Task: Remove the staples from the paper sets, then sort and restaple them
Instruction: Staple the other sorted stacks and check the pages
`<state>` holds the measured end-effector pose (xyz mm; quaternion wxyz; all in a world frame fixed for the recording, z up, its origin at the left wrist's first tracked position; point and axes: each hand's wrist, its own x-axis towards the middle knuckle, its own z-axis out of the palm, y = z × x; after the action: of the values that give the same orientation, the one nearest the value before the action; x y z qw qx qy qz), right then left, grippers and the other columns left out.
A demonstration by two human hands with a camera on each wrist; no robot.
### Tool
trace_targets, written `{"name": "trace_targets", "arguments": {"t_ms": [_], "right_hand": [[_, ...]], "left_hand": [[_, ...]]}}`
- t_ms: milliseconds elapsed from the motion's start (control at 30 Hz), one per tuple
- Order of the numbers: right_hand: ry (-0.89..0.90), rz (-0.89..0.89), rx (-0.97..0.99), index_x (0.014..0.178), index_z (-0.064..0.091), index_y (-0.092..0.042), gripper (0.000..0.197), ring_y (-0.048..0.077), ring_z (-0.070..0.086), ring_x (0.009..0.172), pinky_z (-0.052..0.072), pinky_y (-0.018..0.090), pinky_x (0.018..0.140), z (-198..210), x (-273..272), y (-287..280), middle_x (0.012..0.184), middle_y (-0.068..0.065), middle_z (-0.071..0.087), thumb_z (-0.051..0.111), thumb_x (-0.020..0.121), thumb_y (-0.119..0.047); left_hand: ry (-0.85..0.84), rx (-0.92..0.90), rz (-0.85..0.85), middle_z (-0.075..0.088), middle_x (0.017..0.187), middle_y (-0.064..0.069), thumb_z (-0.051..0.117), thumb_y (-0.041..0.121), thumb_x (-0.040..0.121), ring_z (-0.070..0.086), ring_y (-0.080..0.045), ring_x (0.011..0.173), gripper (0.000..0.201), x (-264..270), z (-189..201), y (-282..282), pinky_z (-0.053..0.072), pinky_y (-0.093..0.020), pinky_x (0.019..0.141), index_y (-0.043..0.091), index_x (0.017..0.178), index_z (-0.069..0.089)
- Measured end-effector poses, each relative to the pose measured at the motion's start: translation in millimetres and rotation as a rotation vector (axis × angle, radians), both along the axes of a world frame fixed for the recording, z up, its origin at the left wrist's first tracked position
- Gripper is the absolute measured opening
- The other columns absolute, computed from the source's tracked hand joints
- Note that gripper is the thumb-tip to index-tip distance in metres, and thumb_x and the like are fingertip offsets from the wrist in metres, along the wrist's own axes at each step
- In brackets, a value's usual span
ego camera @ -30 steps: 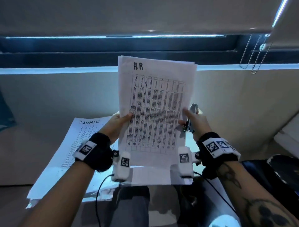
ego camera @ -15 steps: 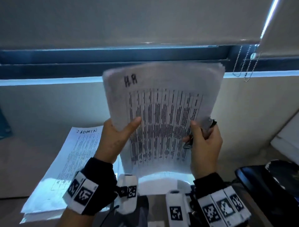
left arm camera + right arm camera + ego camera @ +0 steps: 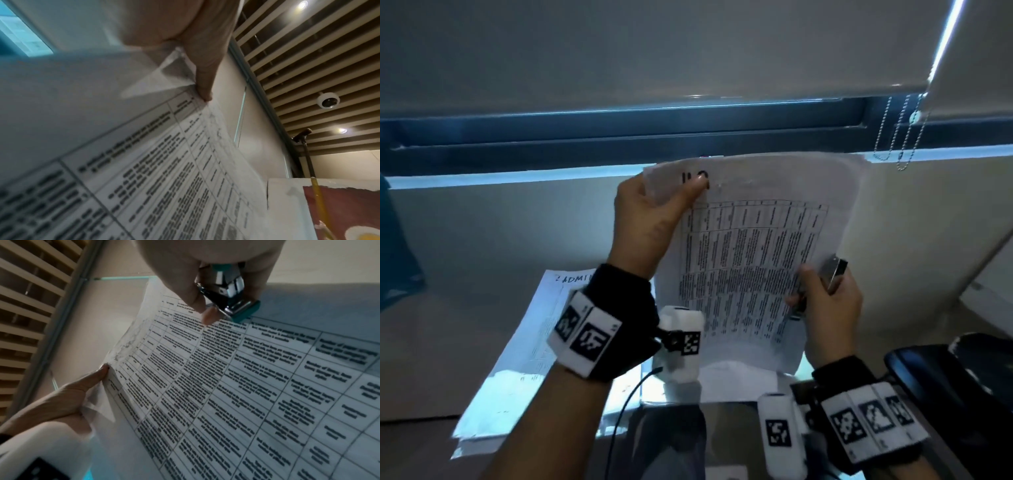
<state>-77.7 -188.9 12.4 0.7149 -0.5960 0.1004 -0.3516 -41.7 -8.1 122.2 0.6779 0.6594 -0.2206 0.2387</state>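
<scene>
I hold a set of white printed sheets [image 3: 753, 253] upright in front of me; a table of text covers its top page. My left hand [image 3: 654, 212] pinches its top left corner, thumb over the handwritten label. In the left wrist view the thumb [image 3: 203, 78] presses that corner of the paper set [image 3: 164, 170]. My right hand [image 3: 825, 301] grips a small metal stapler with teal trim [image 3: 230, 293] and its thumb touches the set's right edge. A second paper set marked ADMIN [image 3: 524, 349] lies flat on the desk below my left wrist.
A pale wall and a window ledge [image 3: 517, 174] stand close behind the papers. A roller blind with a bead chain [image 3: 904, 137] hangs at the upper right. A dark chair arm [image 3: 945, 373] sits at the lower right.
My left hand slid from the set's left edge up to its top left corner. The set rose and tilted, and my right hand with the stapler stayed at its right edge.
</scene>
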Motion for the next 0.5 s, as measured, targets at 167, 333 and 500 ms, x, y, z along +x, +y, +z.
{"name": "trace_targets", "arguments": {"t_ms": [167,333,500], "right_hand": [[-0.13,-0.12,0.055,0.079,0.048,-0.022,0.024,0.002,0.049,0.041,0.043,0.02,0.043,31.5,-0.7,-4.4,0.061,-0.007,0.055,0.059,0.087,-0.003],[-0.519,-0.095,0.138,0.082,0.043,-0.019,0.012,0.011,0.055,0.052,0.047,0.027,0.052,125.0,-9.2,-1.4,0.065,-0.007,0.053,0.046,0.093,-0.017],[-0.595,0.063,-0.066,0.09,0.041,-0.022,0.013,0.022,0.064,0.071,0.052,0.026,0.062,168.4,1.0,33.1,0.077,0.006,0.06,0.032,0.1,-0.023]], "left_hand": [[-0.077,-0.007,0.137,0.07,0.081,0.001,0.07,0.02,0.081,0.068,-0.015,0.078,0.009,-0.8,-5.2,-4.4,0.055,-0.031,0.076,0.016,0.088,0.069],[-0.165,0.044,0.216,0.068,0.079,0.007,0.069,0.022,0.08,0.065,-0.014,0.075,0.007,-6.1,-3.7,-8.3,0.053,-0.03,0.073,0.026,0.086,0.068],[-0.181,0.051,0.212,0.069,0.075,0.003,0.069,0.019,0.081,0.064,-0.016,0.073,0.007,-12.1,-4.0,-13.9,0.053,-0.037,0.07,0.022,0.087,0.07]]}}
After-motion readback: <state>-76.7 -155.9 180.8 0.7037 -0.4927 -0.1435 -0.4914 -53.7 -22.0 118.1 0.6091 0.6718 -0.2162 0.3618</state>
